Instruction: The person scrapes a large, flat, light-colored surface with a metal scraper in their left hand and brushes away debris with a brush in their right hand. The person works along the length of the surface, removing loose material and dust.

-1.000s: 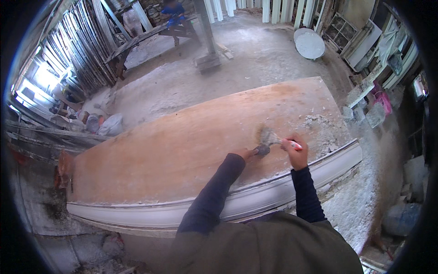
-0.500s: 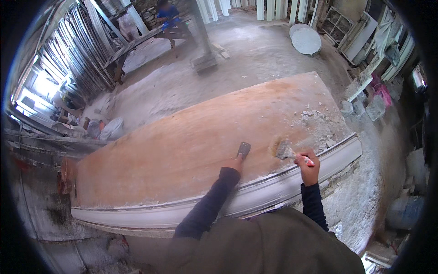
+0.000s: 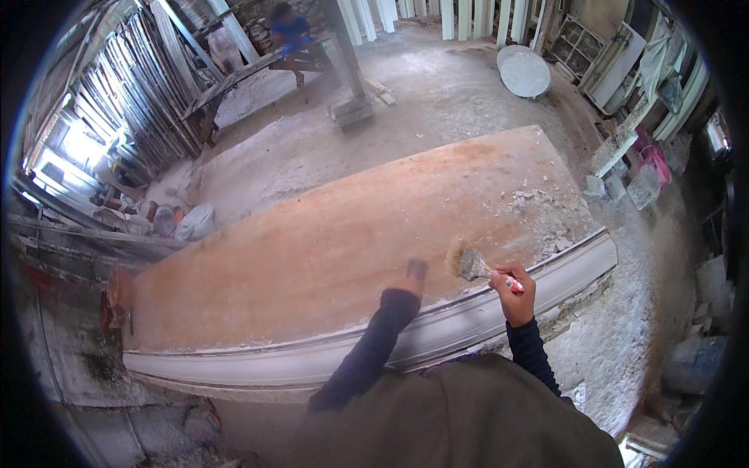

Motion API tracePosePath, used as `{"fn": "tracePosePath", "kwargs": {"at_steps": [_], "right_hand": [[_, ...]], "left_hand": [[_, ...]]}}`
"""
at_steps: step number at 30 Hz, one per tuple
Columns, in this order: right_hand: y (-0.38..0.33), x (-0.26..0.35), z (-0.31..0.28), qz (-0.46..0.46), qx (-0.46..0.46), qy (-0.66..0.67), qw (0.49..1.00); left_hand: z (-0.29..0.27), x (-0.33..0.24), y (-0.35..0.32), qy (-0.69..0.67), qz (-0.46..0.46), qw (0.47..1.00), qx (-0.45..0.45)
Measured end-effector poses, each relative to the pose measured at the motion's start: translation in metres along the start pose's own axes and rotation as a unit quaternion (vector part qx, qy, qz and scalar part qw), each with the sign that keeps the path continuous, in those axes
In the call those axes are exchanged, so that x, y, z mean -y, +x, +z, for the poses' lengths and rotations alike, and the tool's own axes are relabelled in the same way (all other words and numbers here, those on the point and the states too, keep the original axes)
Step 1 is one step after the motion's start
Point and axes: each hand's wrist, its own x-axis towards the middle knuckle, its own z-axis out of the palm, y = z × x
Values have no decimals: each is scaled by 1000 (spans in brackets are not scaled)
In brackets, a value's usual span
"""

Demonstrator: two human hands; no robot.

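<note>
My right hand (image 3: pixel 515 300) is closed round the red and white handle of a paintbrush (image 3: pixel 473 265). Its pale bristles point left, over the tan tabletop or board (image 3: pixel 312 242). Left of the brush, my left hand (image 3: pixel 409 282) grips a small flat dark-grey piece (image 3: pixel 417 269), blurred by motion; its kind is unclear. A long white moulding (image 3: pixel 257 370) runs along the board's near edge, under my forearms. White crumbs and flakes (image 3: pixel 538 204) lie on the board's right end.
Beyond the board stands a wooden post (image 3: pixel 347 54) on a block base. A person in blue (image 3: pixel 289 31) sits by a long bench at the far left. White round discs (image 3: pixel 524 72) and white strips lean at the back. Bags and scraps lie at the right.
My right hand has drawn the paintbrush to the left, nearer my left hand. My left hand and the grey piece have shifted slightly down and right.
</note>
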Motion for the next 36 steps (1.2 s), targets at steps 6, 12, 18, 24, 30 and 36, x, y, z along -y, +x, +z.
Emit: {"fn": "tracePosePath", "kwargs": {"at_steps": [6, 12, 18, 24, 30, 36], "right_hand": [[0, 0, 0, -24, 1, -2, 1000], [-2, -1, 15, -31, 38, -4, 999], [-11, 8, 28, -77, 59, -132, 986], [-17, -4, 47, -82, 55, -102, 990], [-15, -16, 48, -59, -6, -45, 997], [-12, -18, 41, -85, 0, -131, 988]], "left_hand": [[-47, -3, -70, 70, 51, 992, 95], [-36, -17, -73, 74, -68, 991, 86], [-47, -13, -75, 50, -41, 995, 79], [-20, 15, -62, 61, 12, 998, 28], [-5, 62, -33, 4, 71, 996, 60], [-24, 116, -21, -102, 102, 985, 92]]}}
